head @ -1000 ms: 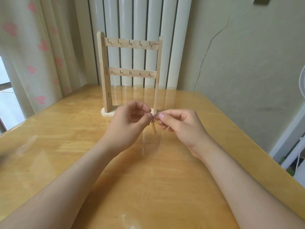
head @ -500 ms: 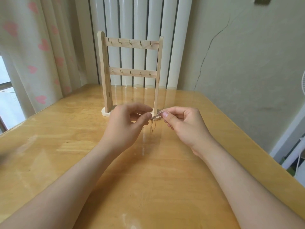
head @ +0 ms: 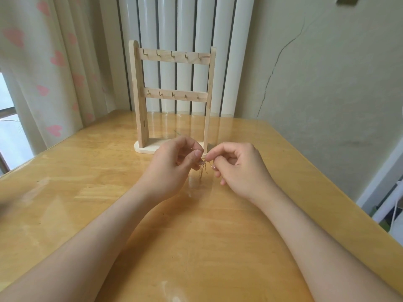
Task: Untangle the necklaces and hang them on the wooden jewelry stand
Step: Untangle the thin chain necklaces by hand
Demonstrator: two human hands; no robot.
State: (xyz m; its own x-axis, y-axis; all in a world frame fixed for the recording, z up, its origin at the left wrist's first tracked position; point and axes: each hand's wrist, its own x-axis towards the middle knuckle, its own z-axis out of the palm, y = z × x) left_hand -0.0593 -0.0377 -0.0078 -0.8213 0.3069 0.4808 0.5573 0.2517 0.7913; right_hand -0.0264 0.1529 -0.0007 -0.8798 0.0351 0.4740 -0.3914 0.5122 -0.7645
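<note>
Necklaces (head: pixel 202 168) pinched between left hand (head: pixel 174 162) and right hand (head: pixel 237 164), above desk (head: pixel 87 182), before empty wooden jewelry stand (head: pixel 172 94). Chains fine, limp, snag-prone; grip near knot, tease gently.

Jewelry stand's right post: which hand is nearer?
Left. The left hand sits just in front of the right post at its foot, its fingers overlapping the stand's base. The right hand is off to the post's right.
</note>
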